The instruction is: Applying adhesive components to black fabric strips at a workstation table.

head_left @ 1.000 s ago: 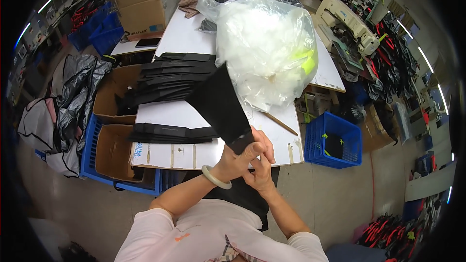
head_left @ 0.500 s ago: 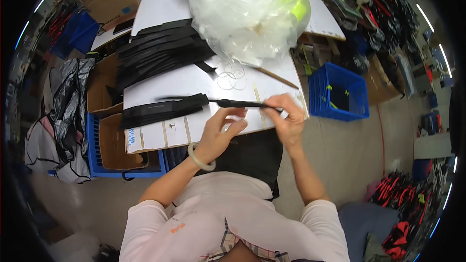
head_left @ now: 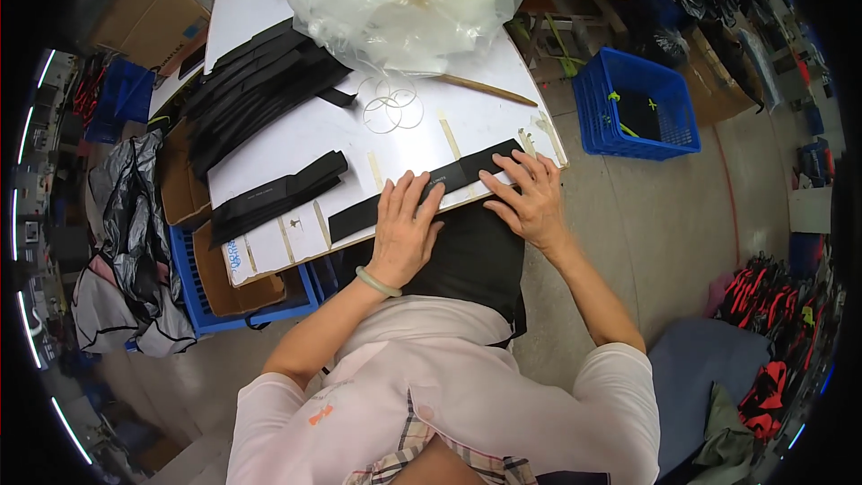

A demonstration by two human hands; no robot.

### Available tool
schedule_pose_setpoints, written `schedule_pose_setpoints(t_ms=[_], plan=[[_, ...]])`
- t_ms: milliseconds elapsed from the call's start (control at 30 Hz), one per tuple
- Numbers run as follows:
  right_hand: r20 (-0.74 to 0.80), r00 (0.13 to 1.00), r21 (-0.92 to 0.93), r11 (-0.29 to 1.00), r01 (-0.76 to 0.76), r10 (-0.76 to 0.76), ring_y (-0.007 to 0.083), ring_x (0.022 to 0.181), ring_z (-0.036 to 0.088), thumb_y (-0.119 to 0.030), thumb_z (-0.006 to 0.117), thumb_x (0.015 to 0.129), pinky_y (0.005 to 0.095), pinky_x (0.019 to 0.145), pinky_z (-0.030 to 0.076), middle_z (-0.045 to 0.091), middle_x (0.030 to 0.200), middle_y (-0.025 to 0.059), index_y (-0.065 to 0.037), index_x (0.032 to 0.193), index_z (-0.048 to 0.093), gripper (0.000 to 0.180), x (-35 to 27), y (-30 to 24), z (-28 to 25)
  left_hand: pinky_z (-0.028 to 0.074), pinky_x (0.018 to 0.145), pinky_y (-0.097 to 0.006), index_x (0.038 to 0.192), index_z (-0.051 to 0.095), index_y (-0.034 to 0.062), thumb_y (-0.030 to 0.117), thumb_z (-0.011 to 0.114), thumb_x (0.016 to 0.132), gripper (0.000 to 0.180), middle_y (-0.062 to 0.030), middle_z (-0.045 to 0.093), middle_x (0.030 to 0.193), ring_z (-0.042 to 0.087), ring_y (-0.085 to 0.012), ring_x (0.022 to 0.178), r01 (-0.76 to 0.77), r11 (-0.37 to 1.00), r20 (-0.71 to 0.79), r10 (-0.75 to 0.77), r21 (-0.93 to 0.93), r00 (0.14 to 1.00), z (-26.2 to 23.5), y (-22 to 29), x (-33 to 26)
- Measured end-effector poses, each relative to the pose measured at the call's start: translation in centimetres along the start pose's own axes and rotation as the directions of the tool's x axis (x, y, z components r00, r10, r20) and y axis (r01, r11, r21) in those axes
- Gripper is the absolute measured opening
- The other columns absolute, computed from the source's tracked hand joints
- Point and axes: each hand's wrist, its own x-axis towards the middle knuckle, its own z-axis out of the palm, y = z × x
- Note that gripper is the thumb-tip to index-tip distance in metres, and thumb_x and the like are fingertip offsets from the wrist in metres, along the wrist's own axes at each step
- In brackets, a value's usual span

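A long black fabric strip (head_left: 359, 218) lies along the near edge of the white table (head_left: 296, 148). My left hand (head_left: 404, 229) rests on the strip's middle, fingers stretched out over it. Near its right end, my right hand (head_left: 532, 200) has its fingers spread, with the fingertips on the fabric. To the left lies a small stack of similar black strips (head_left: 278, 196). Farther back, a larger pile of black strips (head_left: 256, 90) fans across the table's left side.
A big clear plastic bag (head_left: 404, 0) of white material fills the table's far part. In front of it are thin white rings (head_left: 391, 112) and a wooden stick (head_left: 489, 90). Blue crates (head_left: 633, 139) stand on the floor at right and, holding cardboard boxes (head_left: 229, 274), at left.
The strip that was held in the air by both hands now lies flat on the table's near edge. Both hands have opened onto it. The view has shifted slightly.
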Motion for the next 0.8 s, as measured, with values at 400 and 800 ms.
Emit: schedule_pose_setpoints(t_ms=[400,800], plan=[[-0.11,0.994,-0.032,0.999,-0.017,0.014,0.0203,0.115,0.048,-0.024,0.074,0.077,0.0448,0.102,0.03,0.058,0.123,-0.0034,-0.027,0.114,0.069,0.037,-0.8,-0.2,1.6,0.022,0.114,-0.052,0.13,0.049,-0.0007,0.003,0.062,0.08,0.052,-0.0178,0.038,0.148,0.028,-0.0345,0.141,0.009,0.994,-0.02,-0.007,0.105,1.0,2.1,1.1,1.1],[-0.1,0.994,0.019,0.999,-0.039,0.041,0.0215,0.114,0.05,-0.02,0.077,0.073,0.0446,0.101,0.03,0.059,0.122,-0.002,-0.024,0.11,0.071,0.038,-0.3,0.0,1.6,0.024,0.113,-0.052,0.139,0.044,0.0042,0.002,0.063,0.079,0.063,-0.0159,0.038,0.148,0.031,-0.034,0.141,0.016,0.986,-0.032,-0.011,0.164,0.999,2.8,1.0,1.0]])
